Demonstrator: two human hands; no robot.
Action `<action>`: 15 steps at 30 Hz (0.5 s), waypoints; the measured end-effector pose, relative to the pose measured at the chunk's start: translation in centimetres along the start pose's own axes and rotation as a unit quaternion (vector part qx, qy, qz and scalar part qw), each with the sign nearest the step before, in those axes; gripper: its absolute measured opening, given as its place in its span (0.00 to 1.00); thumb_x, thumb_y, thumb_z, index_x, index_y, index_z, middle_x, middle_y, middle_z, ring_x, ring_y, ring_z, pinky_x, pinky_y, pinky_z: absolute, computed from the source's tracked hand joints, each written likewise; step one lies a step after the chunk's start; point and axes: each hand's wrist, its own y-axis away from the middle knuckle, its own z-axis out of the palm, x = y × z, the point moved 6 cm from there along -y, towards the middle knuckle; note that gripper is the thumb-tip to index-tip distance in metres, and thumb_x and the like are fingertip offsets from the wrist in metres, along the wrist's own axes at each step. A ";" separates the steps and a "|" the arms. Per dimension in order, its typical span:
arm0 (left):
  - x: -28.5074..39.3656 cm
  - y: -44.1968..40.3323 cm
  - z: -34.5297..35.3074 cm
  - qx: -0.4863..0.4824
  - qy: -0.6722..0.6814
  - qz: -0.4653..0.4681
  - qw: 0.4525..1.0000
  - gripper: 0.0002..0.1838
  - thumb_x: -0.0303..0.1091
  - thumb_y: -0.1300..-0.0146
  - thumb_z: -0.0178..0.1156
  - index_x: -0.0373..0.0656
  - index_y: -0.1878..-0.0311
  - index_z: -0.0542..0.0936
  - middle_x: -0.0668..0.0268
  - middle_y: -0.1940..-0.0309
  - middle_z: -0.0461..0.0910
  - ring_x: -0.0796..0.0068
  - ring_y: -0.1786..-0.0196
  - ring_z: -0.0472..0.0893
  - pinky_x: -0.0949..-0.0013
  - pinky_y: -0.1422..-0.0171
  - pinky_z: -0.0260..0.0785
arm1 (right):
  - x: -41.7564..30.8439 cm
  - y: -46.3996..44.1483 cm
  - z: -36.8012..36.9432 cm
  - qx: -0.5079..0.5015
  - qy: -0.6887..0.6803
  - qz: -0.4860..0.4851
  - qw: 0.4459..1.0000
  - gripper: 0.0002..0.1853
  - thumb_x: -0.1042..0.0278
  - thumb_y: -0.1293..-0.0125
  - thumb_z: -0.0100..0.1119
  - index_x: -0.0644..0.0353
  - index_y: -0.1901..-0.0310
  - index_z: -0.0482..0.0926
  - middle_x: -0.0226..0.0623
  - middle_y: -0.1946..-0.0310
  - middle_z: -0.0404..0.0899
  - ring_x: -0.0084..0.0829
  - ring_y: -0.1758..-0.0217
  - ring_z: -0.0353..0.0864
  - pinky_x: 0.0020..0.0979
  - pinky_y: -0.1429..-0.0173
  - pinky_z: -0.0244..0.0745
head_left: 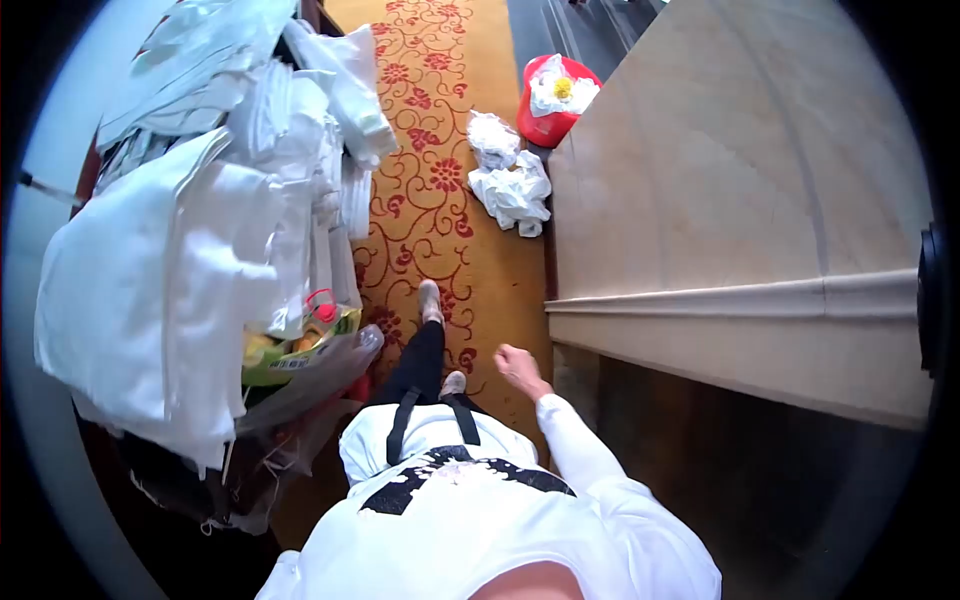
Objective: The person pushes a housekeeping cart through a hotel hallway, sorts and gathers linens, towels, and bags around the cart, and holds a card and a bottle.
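Right hand (520, 370), seemingly clenched, hangs mid-frame near the beige panel (700, 318); the left hand's state I cannot tell.

The floor is covered by an orange carpet (420, 170) patterned with red flowers and curling stems, with a plain band along its right side. Two crumpled white bundles (512, 195) lie touching each other on that band. Just beyond them a red bin (545, 128) stands near the carpet's edge, where a dark grey floor (545, 25) begins. Two pale shoes (430, 300) are over the patterned part; whether both touch it cannot be told.
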 end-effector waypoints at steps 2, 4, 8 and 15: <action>5.6 -5.1 -0.7 -0.044 0.004 0.069 0.997 0.22 0.46 0.33 0.47 0.39 0.47 0.74 0.56 0.51 0.77 0.61 0.49 0.76 0.61 0.47 0.68 | -1.8 -4.1 1.6 -0.016 -0.041 -0.004 0.999 0.15 0.58 0.38 0.48 0.62 0.65 0.77 0.53 0.68 0.79 0.51 0.63 0.80 0.43 0.60 0.73; 10.3 -11.4 -2.2 -0.062 0.025 0.147 0.987 0.21 0.47 0.33 0.47 0.40 0.49 0.76 0.58 0.53 0.79 0.63 0.51 0.78 0.61 0.50 0.69 | -2.4 -7.3 1.9 -0.012 -0.063 0.008 0.998 0.15 0.58 0.38 0.48 0.64 0.66 0.77 0.54 0.68 0.79 0.53 0.63 0.79 0.43 0.59 0.73; 27.3 -15.1 -12.4 -0.085 0.380 0.096 0.916 0.19 0.38 0.32 0.50 0.39 0.43 0.73 0.64 0.52 0.78 0.74 0.51 0.75 0.71 0.46 0.67 | -1.6 -13.4 -0.8 -0.002 -0.084 0.034 0.996 0.13 0.62 0.39 0.50 0.65 0.70 0.74 0.47 0.73 0.79 0.40 0.71 0.81 0.36 0.64 0.75; 49.6 -19.6 -22.7 -0.117 0.269 0.100 0.951 0.16 0.39 0.35 0.51 0.42 0.48 0.77 0.65 0.61 0.81 0.71 0.65 0.78 0.71 0.58 0.70 | 2.8 -20.1 -10.8 0.075 -0.407 0.315 0.854 0.12 0.60 0.39 0.52 0.60 0.69 0.71 0.37 0.75 0.77 0.24 0.77 0.77 0.24 0.76 0.72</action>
